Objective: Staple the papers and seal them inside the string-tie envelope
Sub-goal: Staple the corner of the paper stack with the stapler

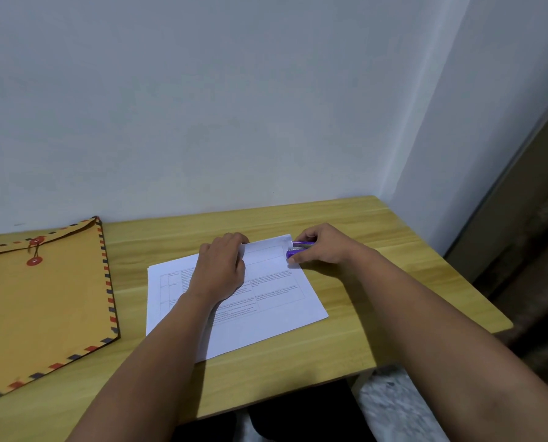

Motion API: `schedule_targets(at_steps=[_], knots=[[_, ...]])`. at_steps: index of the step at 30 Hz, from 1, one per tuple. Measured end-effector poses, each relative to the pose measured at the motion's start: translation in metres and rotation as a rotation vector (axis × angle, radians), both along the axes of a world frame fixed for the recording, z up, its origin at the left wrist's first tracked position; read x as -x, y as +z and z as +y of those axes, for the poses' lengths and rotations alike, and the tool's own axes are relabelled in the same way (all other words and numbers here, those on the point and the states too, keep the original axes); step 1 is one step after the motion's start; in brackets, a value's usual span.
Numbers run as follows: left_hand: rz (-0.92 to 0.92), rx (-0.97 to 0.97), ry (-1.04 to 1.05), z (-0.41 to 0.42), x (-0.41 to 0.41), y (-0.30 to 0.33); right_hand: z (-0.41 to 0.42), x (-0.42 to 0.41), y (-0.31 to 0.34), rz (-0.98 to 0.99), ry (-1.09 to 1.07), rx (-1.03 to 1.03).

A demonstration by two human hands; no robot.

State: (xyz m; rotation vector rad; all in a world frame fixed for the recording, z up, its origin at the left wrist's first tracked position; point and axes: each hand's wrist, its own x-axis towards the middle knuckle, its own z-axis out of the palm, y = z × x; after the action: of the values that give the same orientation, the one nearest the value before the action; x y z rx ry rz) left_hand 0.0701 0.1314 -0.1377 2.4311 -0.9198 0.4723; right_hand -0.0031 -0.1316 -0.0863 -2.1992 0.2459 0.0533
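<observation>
White printed papers [266, 301] lie in a stack in the middle of the wooden table [378, 298]. My left hand [221, 266] presses flat on the stack near its far edge, fingers curled over that edge. My right hand [322, 245] grips a small purple stapler [298, 248] whose jaws sit over the far right corner of the papers. A tan string-tie envelope [43, 307] with a red and dark striped border and two red buttons lies flat at the left, its flap shut with the string between the buttons.
The table stands against a pale wall at the back and in a corner on the right. Its right and near edges drop off to a speckled floor [394, 409]. Bare wood shows between the envelope and the papers.
</observation>
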Motion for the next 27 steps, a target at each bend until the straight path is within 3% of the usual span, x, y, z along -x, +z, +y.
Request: schedule_targets(at_steps=[6,13,27], knots=[[0.007,-0.006,-0.001,0.000,0.000,0.001,0.005,0.000,-0.002,-0.087,-0.033,-0.204],[0.012,-0.014,0.001,0.000,-0.001,0.000,0.009,-0.003,0.003,-0.106,0.005,-0.064],[0.012,-0.030,0.006,0.000,-0.003,-0.002,0.007,-0.007,0.004,-0.115,0.019,0.002]])
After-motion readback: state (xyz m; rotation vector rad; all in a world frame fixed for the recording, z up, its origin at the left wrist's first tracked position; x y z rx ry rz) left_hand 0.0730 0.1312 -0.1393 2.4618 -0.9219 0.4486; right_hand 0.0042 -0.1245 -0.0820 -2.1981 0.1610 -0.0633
